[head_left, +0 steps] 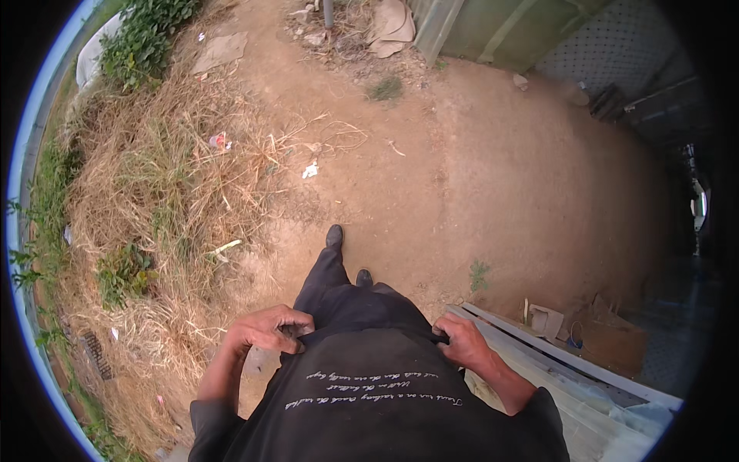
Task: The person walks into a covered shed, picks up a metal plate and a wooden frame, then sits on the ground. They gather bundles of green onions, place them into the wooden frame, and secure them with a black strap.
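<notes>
My left hand (271, 329) is closed at the left side of my black shirt (362, 366), its fingers curled on the cloth near the lower hem. On the opposite side, my right hand (465, 342) pinches the same shirt near its hem. Both elbows are bent outward, and the fabric stretches between the two hands. Pale lettering runs across the shirt front. Below the hem show my dark trousers (362, 308) and two dark shoes, the left shoe (334, 236) placed ahead of the right shoe (364, 277).
Dry grass (177, 177) with green weeds and scraps of litter covers the left side. Bare brown dirt (523, 177) stretches ahead and right. Pale long panels (570, 393) lie close on my right, beside a brown board (612, 346). A greenish metal sheet wall (508, 35) stands at the far right.
</notes>
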`<state>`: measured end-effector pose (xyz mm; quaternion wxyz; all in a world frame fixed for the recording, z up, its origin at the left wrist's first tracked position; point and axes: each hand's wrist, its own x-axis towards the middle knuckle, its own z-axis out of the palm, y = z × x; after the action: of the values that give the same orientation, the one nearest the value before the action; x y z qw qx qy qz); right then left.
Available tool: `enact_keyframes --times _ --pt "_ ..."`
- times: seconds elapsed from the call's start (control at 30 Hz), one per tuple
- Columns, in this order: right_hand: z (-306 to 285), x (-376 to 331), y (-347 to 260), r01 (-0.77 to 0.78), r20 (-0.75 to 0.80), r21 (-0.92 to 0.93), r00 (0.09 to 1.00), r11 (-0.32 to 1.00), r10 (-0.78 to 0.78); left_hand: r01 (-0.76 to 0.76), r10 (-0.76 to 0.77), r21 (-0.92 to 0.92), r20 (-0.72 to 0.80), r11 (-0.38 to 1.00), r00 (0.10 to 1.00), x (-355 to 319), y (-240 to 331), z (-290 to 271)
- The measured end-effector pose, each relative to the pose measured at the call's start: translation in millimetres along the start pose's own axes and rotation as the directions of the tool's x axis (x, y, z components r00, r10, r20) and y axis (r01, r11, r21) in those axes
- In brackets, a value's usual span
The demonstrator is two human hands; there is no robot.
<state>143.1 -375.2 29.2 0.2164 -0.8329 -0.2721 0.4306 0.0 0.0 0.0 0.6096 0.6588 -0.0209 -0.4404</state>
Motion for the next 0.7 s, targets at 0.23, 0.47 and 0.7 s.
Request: enact_keyframes --times 0.23,0.47,0.7 --pt "9 10 3 -0.357 -0.351 -0.013 0.876 0.934 0.33 -0.002 -0.062 0.343 0.176 0.939 0.982 70 100 -133" --pt "16 -18 -1 -0.484 -0.103 0.017 0.869 0.875 0.483 -0.104 0.006 0.304 0.305 0.947 0.952 190 135 -156" --pt "-29 -19 12 -0.306 -0.147 0.473 0.897 0.826 0.417 -0.176 0.032 0.178 0.61 0.968 0.792 286 198 -150"
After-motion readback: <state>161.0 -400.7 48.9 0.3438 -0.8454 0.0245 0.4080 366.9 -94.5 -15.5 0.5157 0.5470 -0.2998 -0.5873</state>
